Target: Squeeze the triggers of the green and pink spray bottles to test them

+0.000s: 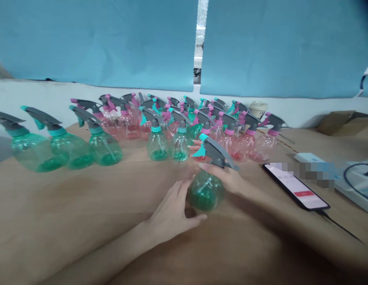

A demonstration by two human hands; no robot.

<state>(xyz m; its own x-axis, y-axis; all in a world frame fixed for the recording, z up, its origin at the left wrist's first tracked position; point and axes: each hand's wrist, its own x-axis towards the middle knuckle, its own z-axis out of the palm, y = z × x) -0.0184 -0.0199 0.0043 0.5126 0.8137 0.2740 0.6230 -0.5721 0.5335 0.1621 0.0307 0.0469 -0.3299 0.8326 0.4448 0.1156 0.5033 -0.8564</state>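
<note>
A green see-through spray bottle (205,194) with a grey and turquoise trigger head is in front of me, tilted slightly. My right hand (228,176) grips it round the neck, just under the head, the thumb on the near side and the fingers partly hidden behind. My left hand (173,208) is at the bottle's lower left, fingers stretched and thumb apart, cupped beside the body; whether it touches the bottle I cannot tell. Two green spray bottles, one (158,148) left of the other (180,146), stand upright just beyond my hands.
Several green bottles (105,148) stand at the left. Pink bottles (265,146) and more green ones crowd the back. At the right lie a phone (296,188) with a cable and a white box (347,190). A paper cup (258,109) and a cardboard box (335,122) sit behind.
</note>
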